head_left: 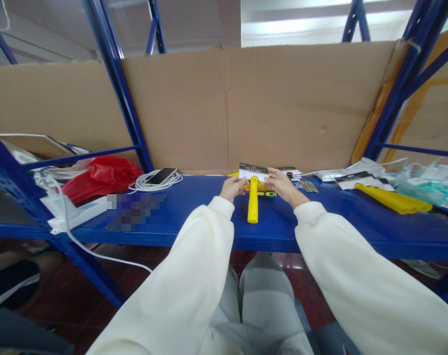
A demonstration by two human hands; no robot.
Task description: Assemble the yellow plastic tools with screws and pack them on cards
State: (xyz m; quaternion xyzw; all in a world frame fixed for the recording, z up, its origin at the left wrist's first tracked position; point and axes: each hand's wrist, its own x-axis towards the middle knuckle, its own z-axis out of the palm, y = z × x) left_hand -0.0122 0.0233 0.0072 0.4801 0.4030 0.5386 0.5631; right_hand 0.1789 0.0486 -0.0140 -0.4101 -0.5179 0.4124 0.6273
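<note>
A T-shaped tool with a yellow handle (253, 204) is in front of me at the middle of the shelf, its handle pointing toward me. A black-and-white printed card (254, 172) sits across its head. My left hand (233, 189) pinches the left end of the card and head. At the other end, the fingers of my right hand (281, 185) close on the card's right edge. Just behind the handle lies a green-and-yellow tool (268, 194), partly hidden; its kind is unclear. Small metal pieces (308, 186) lie right of my right hand.
Several yellow handles (397, 199) lie at the right beside printed cards (353, 179). Clear and greenish plastic bags (425, 187) are farther right. On the left are a phone (162, 175) on a coiled white cable (138, 185), a red bag (101, 177) and a power strip (86, 212). Cardboard (283, 106) walls the back.
</note>
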